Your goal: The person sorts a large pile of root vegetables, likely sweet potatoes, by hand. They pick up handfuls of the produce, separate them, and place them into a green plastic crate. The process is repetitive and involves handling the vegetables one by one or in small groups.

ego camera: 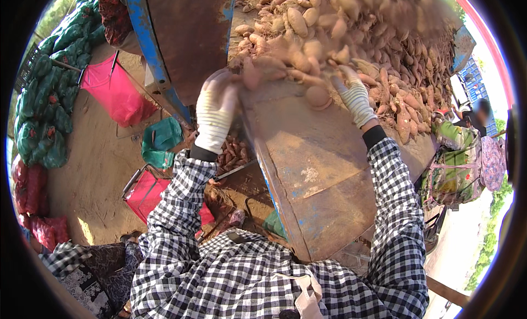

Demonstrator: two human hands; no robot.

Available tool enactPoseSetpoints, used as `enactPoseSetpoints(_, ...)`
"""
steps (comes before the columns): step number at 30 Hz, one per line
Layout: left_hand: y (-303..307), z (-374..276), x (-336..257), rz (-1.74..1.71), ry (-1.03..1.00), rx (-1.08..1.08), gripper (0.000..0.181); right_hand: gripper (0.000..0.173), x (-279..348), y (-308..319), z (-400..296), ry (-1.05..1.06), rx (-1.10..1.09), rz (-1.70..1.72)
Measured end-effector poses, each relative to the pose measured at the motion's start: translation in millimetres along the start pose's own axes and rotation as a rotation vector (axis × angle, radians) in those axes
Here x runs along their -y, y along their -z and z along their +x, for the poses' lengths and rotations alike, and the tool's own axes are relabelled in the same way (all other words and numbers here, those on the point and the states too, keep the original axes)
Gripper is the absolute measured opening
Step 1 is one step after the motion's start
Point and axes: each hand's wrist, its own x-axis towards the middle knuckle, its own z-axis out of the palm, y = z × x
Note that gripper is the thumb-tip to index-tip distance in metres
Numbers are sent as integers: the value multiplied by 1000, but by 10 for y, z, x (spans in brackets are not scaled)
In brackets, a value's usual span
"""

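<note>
A large heap of sweet potatoes (395, 60) covers the far part of a rusty, blue-painted sheet-metal table (329, 187). My left hand (216, 109), in a white glove with pale stripes, is at the table's left edge, beside blurred sweet potatoes at the near side of the heap. My right hand (355, 94), gloved alike, reaches to the heap's near edge with thumb and fingers spread among the tubers. Between my hands, several sweet potatoes (300, 62) are blurred by motion. One rounded tuber (318, 97) lies nearer to me on the metal.
Below the table's left edge is a container of small sweet potatoes (232, 154). Left stand a pink bag on a frame (119, 90), a green mesh bag (162, 138) and another pink bag (148, 193). Filled green sacks (45, 109) line the ground. Other people (479, 113) are right and lower left.
</note>
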Motion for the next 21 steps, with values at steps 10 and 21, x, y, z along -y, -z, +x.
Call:
enactPoseSetpoints(10, -811, 1238, -379, 1028, 117, 881, 93, 70, 258, -623, 632, -320, 122, 29)
enactPoseSetpoints(21, -525, 769, -126, 785, -93, 554, 79, 67, 733, -642, 337, 12, 285, 186)
